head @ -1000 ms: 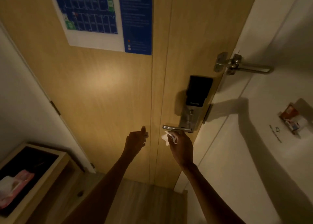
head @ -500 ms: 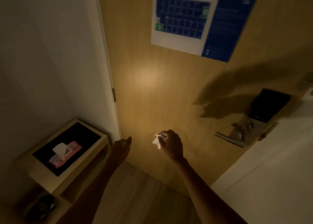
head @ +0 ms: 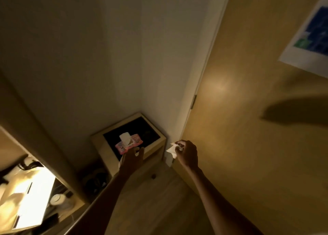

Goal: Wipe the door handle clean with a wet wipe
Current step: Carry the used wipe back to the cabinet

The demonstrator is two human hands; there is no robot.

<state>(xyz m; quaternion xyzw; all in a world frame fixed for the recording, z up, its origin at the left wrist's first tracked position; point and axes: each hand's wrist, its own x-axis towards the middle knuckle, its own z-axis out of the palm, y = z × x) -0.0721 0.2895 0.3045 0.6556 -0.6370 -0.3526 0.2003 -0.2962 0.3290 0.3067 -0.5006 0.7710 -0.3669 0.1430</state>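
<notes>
The wooden door fills the right of the view, but its handle is out of frame, so the wiping spot cannot be seen. In the corner beside the door frame stands a low table with a dark top, carrying a pink wipe pack with its lid flipped up. The left hand hovers just over the pack's near end, fingers spread and released, holding nothing. The right hand is clenched around a crumpled wet wipe, held near the door's hinge side, well apart from the pack. This reads as a step at the pack, likely closing it or drawing a fresh wipe. Next calls for a light pinch at the pack's opening.
</notes>
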